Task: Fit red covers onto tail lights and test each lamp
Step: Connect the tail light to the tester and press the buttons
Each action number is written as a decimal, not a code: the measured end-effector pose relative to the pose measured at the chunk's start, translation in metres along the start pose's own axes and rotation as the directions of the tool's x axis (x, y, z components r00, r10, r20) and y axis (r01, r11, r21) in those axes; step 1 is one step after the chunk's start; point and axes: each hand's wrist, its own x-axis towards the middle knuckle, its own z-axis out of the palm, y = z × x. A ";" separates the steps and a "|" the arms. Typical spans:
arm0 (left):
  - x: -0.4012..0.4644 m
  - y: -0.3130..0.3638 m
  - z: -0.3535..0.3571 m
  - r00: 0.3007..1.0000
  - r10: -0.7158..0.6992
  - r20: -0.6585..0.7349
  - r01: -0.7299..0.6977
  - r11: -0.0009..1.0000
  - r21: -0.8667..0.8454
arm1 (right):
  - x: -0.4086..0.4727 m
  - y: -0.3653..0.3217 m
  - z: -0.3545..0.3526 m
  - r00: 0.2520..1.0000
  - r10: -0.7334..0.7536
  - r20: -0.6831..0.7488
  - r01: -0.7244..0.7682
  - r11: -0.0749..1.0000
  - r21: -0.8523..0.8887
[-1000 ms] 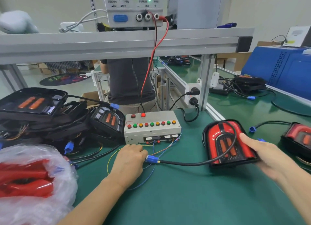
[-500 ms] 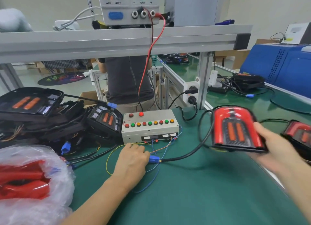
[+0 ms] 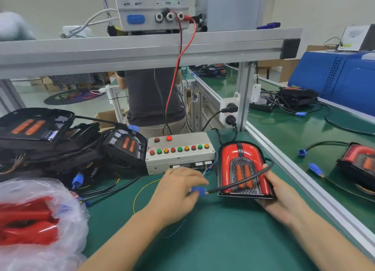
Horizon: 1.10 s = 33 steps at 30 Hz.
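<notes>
A: Where's the lamp (image 3: pixel 242 167)?
B: Red cover on, propped on the green worktop (image 3: pixel 223 240) just right of the tester (image 3: pixel 179 153); the right hand (image 3: pixel 284 197) grips its right edge.
A: And the left hand (image 3: pixel 176 193)?
B: Fingers pinch the blue plug (image 3: pixel 198 190); its black cable (image 3: pixel 241 178) crosses the lamp's face.

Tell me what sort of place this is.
Most likely a factory assembly and test bench for vehicle tail lights: a button test box, a bench power supply on an aluminium frame, and a pile of uncovered lamp housings on a green mat.
</notes>
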 end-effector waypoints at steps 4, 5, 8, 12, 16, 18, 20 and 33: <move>0.007 0.016 0.006 0.995 -0.022 0.093 0.037 0.986 -0.165 | 0.000 0.006 0.005 0.998 -0.047 0.035 0.046 0.999 0.027; 0.009 0.018 0.008 0.992 -0.020 0.125 0.044 0.980 -0.194 | 0.001 0.007 0.005 0.998 -0.058 0.029 0.057 0.998 0.037; 0.009 0.022 0.011 0.958 0.027 0.287 0.080 0.933 -0.352 | 0.004 0.009 0.005 0.997 -0.079 -0.017 0.079 0.997 0.016; 0.009 0.016 0.008 0.962 0.007 0.272 0.102 0.918 -0.384 | 0.006 0.009 0.001 0.997 -0.071 -0.036 0.071 0.997 0.009; 0.019 -0.018 -0.012 0.914 -0.352 -0.202 0.286 0.912 -0.295 | 0.006 0.007 -0.005 0.999 -0.045 -0.021 0.046 0.998 0.044; 0.022 -0.048 -0.027 0.838 -0.463 -0.287 0.497 0.866 0.055 | 0.008 0.007 -0.007 0.999 -0.035 -0.006 0.036 0.998 0.046; 0.023 -0.072 -0.036 0.799 -0.554 -0.233 0.601 0.727 0.334 | 0.011 0.008 -0.008 0.999 -0.036 0.012 0.036 0.999 0.032; 0.019 -0.092 -0.015 0.876 -0.383 -0.294 0.479 0.618 0.623 | 0.011 0.012 -0.004 0.996 -0.081 -0.037 0.081 0.997 0.003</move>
